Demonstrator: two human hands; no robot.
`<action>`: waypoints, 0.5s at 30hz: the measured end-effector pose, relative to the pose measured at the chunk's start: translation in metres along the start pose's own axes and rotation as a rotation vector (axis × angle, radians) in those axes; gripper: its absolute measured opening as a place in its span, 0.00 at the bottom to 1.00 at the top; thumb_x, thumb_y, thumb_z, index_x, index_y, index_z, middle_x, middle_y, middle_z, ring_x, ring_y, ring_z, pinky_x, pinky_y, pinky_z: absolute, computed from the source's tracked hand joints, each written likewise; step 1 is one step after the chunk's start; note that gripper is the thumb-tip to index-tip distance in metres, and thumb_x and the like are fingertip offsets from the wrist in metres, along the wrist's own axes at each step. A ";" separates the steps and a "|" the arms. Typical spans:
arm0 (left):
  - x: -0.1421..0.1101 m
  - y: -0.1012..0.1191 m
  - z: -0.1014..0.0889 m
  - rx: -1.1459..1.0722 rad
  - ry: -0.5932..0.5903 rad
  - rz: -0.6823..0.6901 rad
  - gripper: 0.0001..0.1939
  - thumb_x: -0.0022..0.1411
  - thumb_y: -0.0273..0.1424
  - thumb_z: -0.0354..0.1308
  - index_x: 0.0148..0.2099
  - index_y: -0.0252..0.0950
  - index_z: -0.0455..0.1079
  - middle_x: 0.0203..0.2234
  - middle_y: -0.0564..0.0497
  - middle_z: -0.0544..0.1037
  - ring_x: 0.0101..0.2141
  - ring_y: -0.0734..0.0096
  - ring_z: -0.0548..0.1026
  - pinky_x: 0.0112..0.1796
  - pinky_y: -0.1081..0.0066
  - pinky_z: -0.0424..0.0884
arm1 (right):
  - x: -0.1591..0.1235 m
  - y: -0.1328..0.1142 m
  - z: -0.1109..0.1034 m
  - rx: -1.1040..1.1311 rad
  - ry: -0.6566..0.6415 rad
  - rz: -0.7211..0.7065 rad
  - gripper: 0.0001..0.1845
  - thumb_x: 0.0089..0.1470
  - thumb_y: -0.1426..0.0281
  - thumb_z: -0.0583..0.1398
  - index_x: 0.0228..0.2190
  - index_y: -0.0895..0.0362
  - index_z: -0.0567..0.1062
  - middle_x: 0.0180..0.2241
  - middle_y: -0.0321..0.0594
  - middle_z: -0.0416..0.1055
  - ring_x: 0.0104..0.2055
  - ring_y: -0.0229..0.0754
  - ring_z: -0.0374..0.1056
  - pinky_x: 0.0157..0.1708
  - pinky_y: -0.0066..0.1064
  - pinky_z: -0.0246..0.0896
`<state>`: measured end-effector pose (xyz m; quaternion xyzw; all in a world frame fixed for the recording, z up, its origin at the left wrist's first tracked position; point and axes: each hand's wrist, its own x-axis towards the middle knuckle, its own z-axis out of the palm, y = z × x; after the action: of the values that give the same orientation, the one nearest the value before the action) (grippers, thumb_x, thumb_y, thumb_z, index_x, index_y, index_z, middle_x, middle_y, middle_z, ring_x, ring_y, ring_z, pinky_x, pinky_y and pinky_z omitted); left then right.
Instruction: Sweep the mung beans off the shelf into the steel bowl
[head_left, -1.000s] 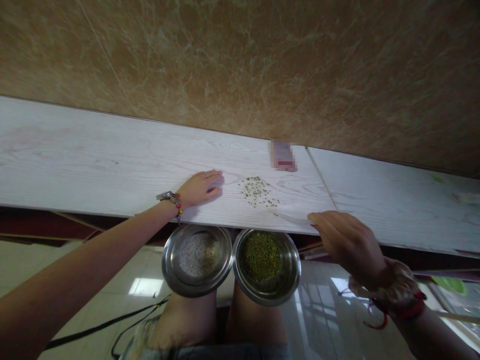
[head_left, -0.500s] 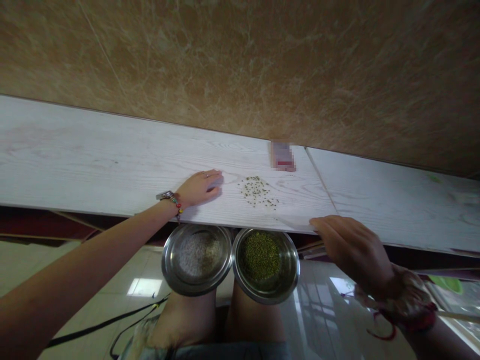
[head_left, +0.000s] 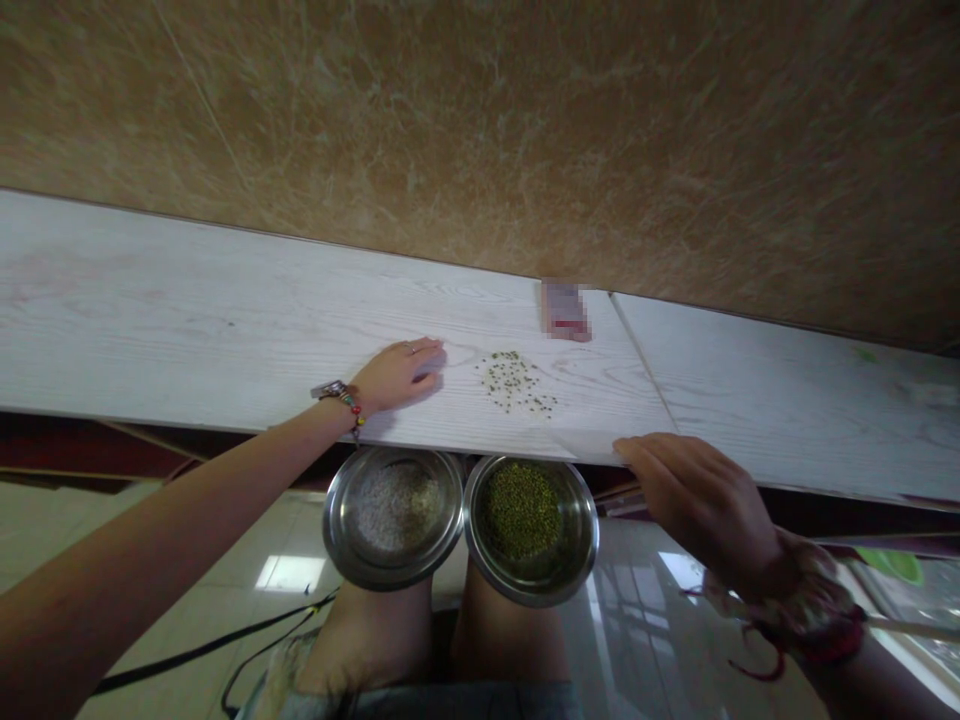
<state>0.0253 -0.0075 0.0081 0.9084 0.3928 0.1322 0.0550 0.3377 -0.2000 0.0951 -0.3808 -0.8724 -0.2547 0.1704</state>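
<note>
My left hand lies flat and open, palm down on the white wood-grain tabletop, left of the scattered grains. A loose patch of green mung beans mixed with pale grains is spread between my hands. My right hand rests at the table's front edge, back upward, fingers stretched out side by side; its palm is hidden. Two steel bowls sit on my lap under the edge. The left bowl holds white grains, and the right bowl holds mung beans.
Behind the table rises a brown marbled wall. A small blurred-out packet stands near the wall, beyond the beans. A seam crosses the tabletop to its right. Black straps run above the tiled floor at lower left. Something green shows at far right.
My right hand has shifted slightly left along the table edge. A tiny speck near the edge no longer shows. My left hand, the bowls and the bean patch look the same.
</note>
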 end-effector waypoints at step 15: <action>0.001 0.000 0.000 0.020 -0.014 -0.008 0.24 0.62 0.37 0.43 0.57 0.35 0.65 0.59 0.46 0.67 0.59 0.60 0.63 0.58 0.59 0.60 | 0.000 0.001 0.000 0.006 0.000 0.009 0.14 0.55 0.83 0.51 0.39 0.59 0.71 0.29 0.41 0.75 0.30 0.41 0.70 0.30 0.32 0.66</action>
<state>0.0255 -0.0069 0.0078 0.9082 0.3973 0.1219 0.0492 0.3385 -0.1997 0.0949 -0.3842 -0.8714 -0.2514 0.1726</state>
